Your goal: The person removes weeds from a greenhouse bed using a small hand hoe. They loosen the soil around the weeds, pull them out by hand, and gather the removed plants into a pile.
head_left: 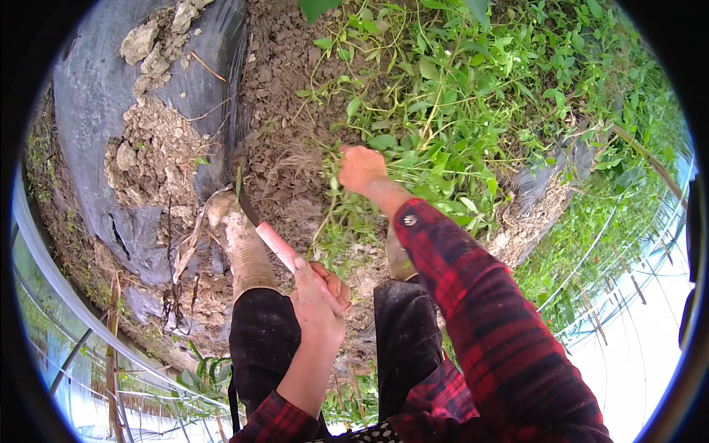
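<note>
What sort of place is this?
Probably a cultivated plot, perhaps inside a plastic greenhouse: there is dark ground sheeting, dense leafy green plants, and pale film-like material near the picture's rim.

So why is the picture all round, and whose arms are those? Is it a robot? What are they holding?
No robot here, just a person with two bare hands. A wide, bendy-looking camera on the person's head looks down, so the picture is round and straight things curve near its rim.

The arms in red-and-black checked sleeves belong to the person wearing the camera. The left hand holds a tool with a pink handle and a dark blade. The right hand is closed on some leafy green plants.

Below are black trousers and a pale, muddy boot. On the ground you see brown soil and, to the left, dark plastic sheeting with dirt clumps on it.
</note>
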